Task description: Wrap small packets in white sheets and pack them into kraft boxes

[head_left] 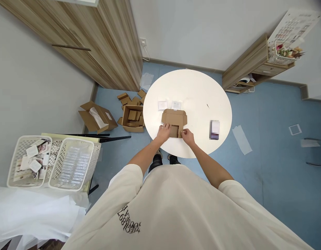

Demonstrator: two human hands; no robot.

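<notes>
A brown cardboard mailer box (174, 118) lies on the round white table (196, 86), its lid flap spread away from me. The box's near part is partly folded up around a darker inner floor. My left hand (164, 132) grips the left wall, with fingers reaching over its edge. At the right near corner, my right hand (187, 136) pinches the side wall between thumb and fingers. Just beyond the lid lie two small flat packets, a left one (162, 105) and a right one (176, 105), in clear wrapping.
A pixelated item (214, 130) lies on the table's right side. Left on the floor stand an open carton (133, 128) of small boxes and another open carton (94, 119). White baskets (72, 187) with cards and clear packs sit at lower left. Paper (242, 140) lies on the floor.
</notes>
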